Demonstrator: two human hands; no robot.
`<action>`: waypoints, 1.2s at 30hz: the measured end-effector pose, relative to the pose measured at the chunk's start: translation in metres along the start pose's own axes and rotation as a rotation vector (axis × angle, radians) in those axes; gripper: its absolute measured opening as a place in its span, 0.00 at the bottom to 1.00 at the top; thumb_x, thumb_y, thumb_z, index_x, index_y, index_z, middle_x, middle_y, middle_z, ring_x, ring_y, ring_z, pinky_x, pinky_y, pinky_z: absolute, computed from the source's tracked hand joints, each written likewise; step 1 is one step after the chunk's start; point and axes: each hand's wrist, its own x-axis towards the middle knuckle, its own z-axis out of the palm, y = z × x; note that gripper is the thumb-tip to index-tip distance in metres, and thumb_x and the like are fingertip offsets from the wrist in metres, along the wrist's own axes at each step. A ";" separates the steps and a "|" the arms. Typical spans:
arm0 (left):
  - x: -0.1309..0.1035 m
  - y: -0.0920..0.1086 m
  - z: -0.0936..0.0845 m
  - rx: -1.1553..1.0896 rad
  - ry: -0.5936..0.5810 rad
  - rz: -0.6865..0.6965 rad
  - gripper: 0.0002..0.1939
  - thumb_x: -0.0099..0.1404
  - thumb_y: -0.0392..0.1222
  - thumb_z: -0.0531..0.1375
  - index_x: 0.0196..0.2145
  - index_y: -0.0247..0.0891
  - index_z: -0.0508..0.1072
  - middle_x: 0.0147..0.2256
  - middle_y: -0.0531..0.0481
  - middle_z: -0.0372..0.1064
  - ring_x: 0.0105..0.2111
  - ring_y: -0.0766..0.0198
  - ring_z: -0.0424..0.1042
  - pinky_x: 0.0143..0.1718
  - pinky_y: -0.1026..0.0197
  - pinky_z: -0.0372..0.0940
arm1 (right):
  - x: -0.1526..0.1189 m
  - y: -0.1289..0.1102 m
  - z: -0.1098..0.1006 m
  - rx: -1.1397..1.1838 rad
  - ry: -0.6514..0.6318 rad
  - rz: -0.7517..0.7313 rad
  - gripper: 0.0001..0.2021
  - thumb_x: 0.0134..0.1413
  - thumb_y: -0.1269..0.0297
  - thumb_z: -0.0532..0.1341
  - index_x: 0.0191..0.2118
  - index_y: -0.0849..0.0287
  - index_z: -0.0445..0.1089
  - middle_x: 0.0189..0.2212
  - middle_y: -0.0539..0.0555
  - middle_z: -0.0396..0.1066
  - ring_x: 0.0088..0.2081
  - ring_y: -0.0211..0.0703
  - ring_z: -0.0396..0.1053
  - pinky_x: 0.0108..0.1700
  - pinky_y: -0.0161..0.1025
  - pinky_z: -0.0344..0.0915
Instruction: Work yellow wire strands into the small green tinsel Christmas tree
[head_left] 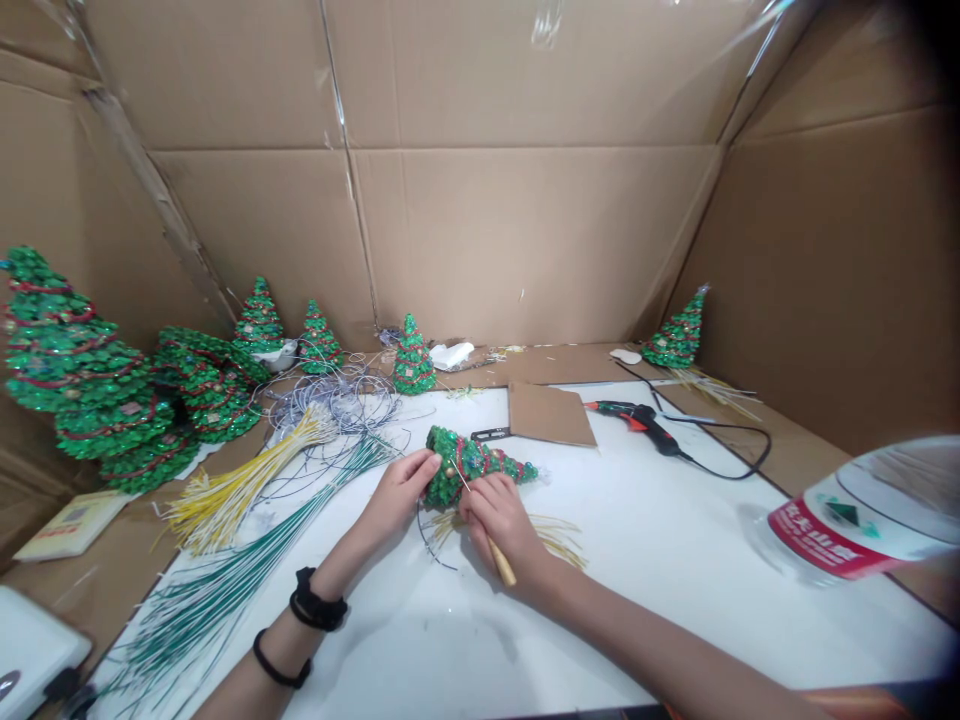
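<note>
**On the white bench, a small tree lies largely dressed, in hand**

At the middle of the bench (420, 640), the small tree (480, 455) lies on its side, its wide end toward the left hand (405, 492) and its narrow tip pointing right. The left grip is closed on the wide end, thumb over the edge. The right grip is wrapped around a wooden-handled tool (501, 562), whose thin metal shaft reaches the tree near that end.

The tree already bears green clumps, red garland, small ornaments and a pale tip, so it looks well advanced. The part at the tool's tip seems the one being worked; what else is left cannot be read from here. A dark wire (431, 548) hangs loose below the wide end. The upright tree (414, 355) at the back looks comparably dressed.

The fingers cover part of the tree, and its underside is out of sight. Whether the shaft enters the tree or only touches it is too small to tell. Pale strands (559, 540) show on both sides of the right hand (499, 515), which hides their middle. A metal piece (491, 435) lies partly hidden by the cardboard (551, 413). The clear tub (847, 530) and the white box (34, 640) are cut off by the frame.
</note>
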 end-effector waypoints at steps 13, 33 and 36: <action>0.000 0.002 0.001 0.013 0.006 0.009 0.19 0.61 0.55 0.52 0.22 0.37 0.59 0.20 0.57 0.50 0.22 0.69 0.51 0.24 0.65 0.50 | -0.003 -0.005 0.000 -0.293 -0.151 -0.057 0.07 0.55 0.74 0.52 0.29 0.60 0.63 0.28 0.54 0.58 0.32 0.44 0.53 0.40 0.42 0.53; -0.014 0.017 -0.008 0.596 0.249 0.470 0.13 0.63 0.43 0.53 0.45 0.39 0.67 0.38 0.46 0.68 0.37 0.59 0.64 0.41 0.57 0.58 | 0.007 -0.010 -0.018 -0.007 0.020 -0.253 0.08 0.56 0.75 0.48 0.34 0.59 0.63 0.27 0.55 0.62 0.30 0.43 0.56 0.31 0.40 0.56; -0.017 0.017 -0.011 0.646 0.117 0.756 0.11 0.63 0.35 0.51 0.41 0.41 0.69 0.37 0.47 0.70 0.39 0.59 0.64 0.42 0.57 0.58 | 0.007 -0.011 -0.015 0.078 0.048 -0.291 0.09 0.54 0.76 0.48 0.35 0.60 0.63 0.26 0.54 0.63 0.29 0.43 0.57 0.30 0.40 0.56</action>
